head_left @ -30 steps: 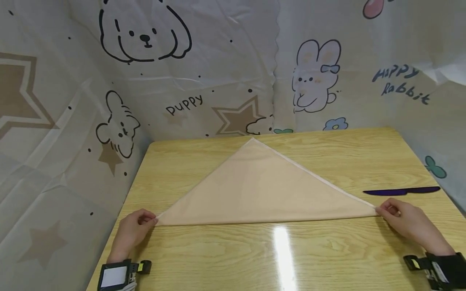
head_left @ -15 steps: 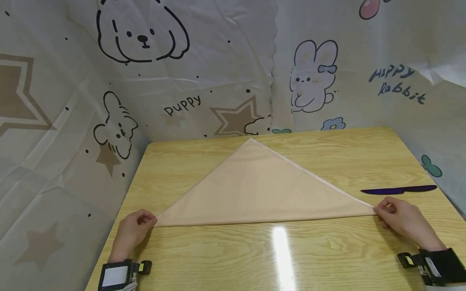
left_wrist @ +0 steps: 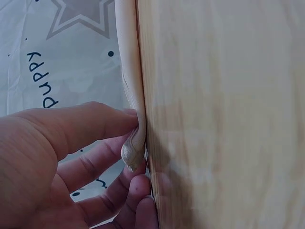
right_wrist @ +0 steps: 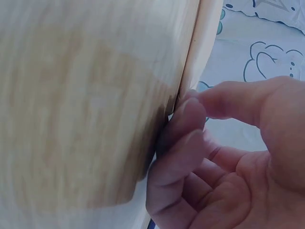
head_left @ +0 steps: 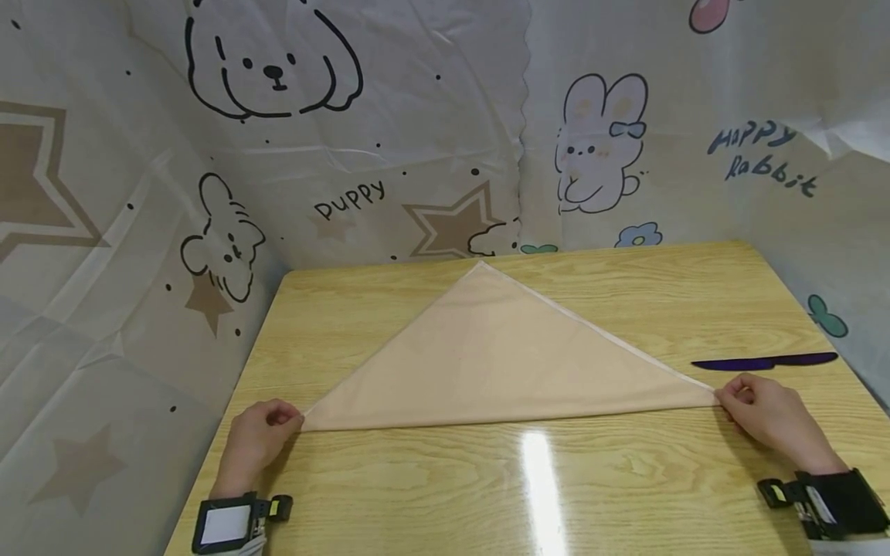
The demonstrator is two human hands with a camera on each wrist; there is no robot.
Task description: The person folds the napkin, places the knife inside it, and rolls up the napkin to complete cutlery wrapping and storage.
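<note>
A peach-coloured cloth (head_left: 487,355) lies on the wooden table in a triangle, its point toward the back and its long folded edge toward me. At its left corner, my left hand (head_left: 259,436) pinches the cloth between thumb and fingers. The left wrist view shows the corner (left_wrist: 133,150) of the cloth bunched between the thumb and fingers. My right hand (head_left: 775,417) pinches the opposite corner. In the right wrist view, the thumb and forefinger meet on the cloth (right_wrist: 202,43), and the fingers hide its tip.
A dark purple knife (head_left: 765,362) lies on the table (head_left: 417,494) just behind my right hand. Printed sheets (head_left: 445,139) with cartoon animals hang along the back and sides of the table. A bright light reflection shows on the tabletop near the front.
Both hands keep hold of the cloth corners. The right corner has shifted very slightly away from me, and the view has shifted a little. The cloth otherwise looks the same.
</note>
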